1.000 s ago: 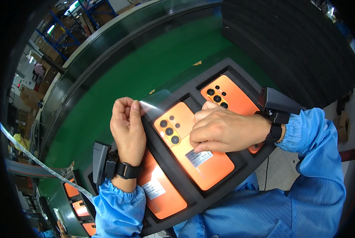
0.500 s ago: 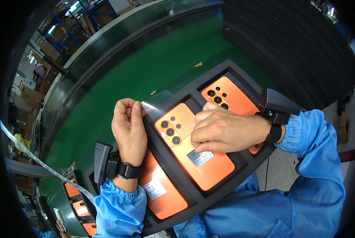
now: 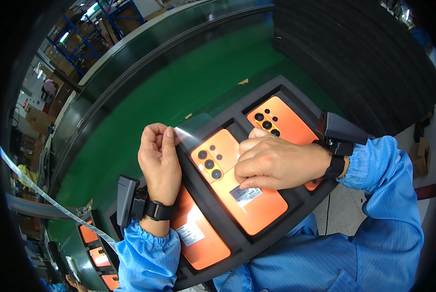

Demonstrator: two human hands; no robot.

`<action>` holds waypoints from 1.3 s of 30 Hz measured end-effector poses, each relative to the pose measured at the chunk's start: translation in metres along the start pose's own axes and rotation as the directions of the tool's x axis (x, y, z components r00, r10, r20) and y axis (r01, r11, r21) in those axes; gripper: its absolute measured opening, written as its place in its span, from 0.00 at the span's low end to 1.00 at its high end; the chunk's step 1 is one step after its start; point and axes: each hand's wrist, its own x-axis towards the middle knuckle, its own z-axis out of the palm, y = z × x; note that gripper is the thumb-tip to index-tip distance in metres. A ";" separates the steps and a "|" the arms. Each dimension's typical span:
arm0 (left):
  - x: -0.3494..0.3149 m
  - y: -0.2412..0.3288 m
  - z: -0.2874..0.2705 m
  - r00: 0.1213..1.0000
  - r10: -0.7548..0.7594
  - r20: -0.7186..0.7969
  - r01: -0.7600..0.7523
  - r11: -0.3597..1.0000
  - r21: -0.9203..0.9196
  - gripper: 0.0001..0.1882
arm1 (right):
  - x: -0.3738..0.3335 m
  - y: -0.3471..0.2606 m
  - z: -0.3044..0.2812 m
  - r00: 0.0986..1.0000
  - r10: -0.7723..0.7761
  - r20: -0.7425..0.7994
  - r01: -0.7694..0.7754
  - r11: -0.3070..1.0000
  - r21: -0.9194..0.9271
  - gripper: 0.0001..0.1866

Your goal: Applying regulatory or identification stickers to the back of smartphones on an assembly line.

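Observation:
An orange phone (image 3: 257, 211) lies back up in the middle slot of a black foam tray (image 3: 208, 200), its cameras toward the far side and a white label on its lower half. Over its upper part stretches a clear plastic film (image 3: 198, 127). My left hand (image 3: 160, 163) pinches the film's far left corner between thumb and fingers. My right hand (image 3: 281, 161) is closed over the phone's right edge, fingertips pressed together near the label; the film's edge seems to be in them, though the fingers partly hide it.
Another orange phone (image 3: 201, 243) lies in the left slot and a third (image 3: 288, 117) in the right one. Beneath runs a green conveyor belt (image 3: 130, 126). A tall stack of black foam trays (image 3: 354, 63) stands at far right. More trayed phones (image 3: 99, 257) sit at lower left.
Both hands keep their grip and place over the middle phone, with only a very slight shift of the whole view. The film remains stretched over the phone.

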 end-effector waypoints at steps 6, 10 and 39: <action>-0.001 0.001 -0.001 1.000 0.013 0.003 -0.013 1.000 0.023 0.06 | -0.002 -0.003 -0.002 0.999 -0.006 0.040 0.009 0.998 -0.059 0.06; -0.003 0.000 -0.004 1.000 0.004 0.011 -0.004 1.000 0.016 0.04 | -0.001 -0.006 -0.001 0.997 -0.021 0.074 0.028 0.995 -0.097 0.07; -0.005 0.005 -0.003 1.000 -0.015 0.012 0.015 0.999 -0.040 0.04 | 0.020 -0.001 -0.012 0.969 0.181 0.167 -0.105 0.916 -0.386 0.55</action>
